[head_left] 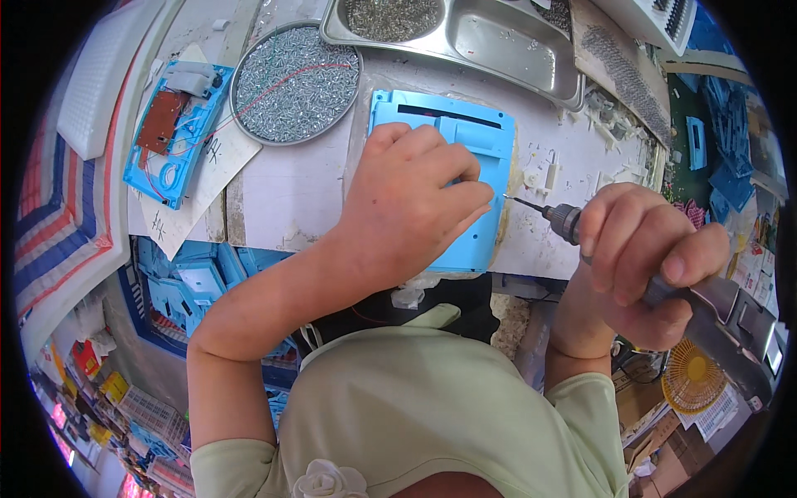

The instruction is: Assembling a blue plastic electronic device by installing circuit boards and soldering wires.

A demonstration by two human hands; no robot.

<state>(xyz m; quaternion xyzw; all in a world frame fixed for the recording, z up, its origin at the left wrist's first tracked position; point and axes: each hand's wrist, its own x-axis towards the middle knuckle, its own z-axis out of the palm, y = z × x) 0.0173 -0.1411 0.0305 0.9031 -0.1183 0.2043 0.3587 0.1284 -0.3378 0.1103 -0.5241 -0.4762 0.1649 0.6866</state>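
Out on the far left, well apart from the left fingers, a blue casing point(189, 149) carrying a brown board point(163, 123) and thin wires lies across pale paper point(170, 228), likely parked there to leave the middle free. Nearer those fingers, just beyond them to the left, sits a round tray point(292, 143) full of small silver screws, presumably set close so a pinch is only a short reach away.

Now the left hand point(411, 195): its fingers are curled down over the blue panel point(496, 153), which lies flat beneath and around them, and the palm seems to steady it. Whether the fingertips pinch anything, I can't tell; they're hidden. Above the knuckles, past the panel's far edge, runs a steel compartment tray point(506, 41), probably there to keep loose hardware sorted.

Over to the right, and here's the electric screwdriver point(566, 222)! The right hand point(643, 253) has its fingers closed firmly around the body, bit pointing left at the panel's right edge, just beside the left fingertips. That sideways hold looks chosen to bring tip and fingers together; whether a screw sits on the tip is too small to tell.
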